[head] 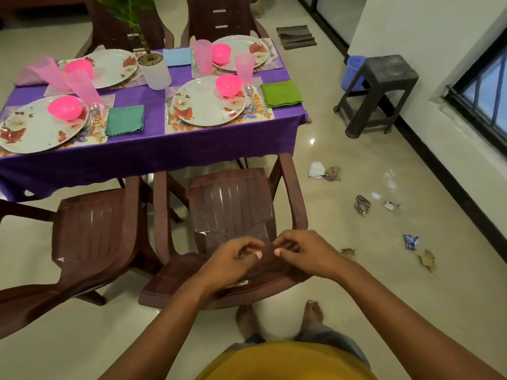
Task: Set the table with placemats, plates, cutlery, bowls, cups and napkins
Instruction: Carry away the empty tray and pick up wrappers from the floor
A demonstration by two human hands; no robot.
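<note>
Two hands just over the chair back, left hand and right hand, fingers curled, holding nothing. Looks like the last step, almost done. Next: maybe push the chair in. On the table: flowery plates, pink bowls, pink cups, spoons, bright napkins.
</note>
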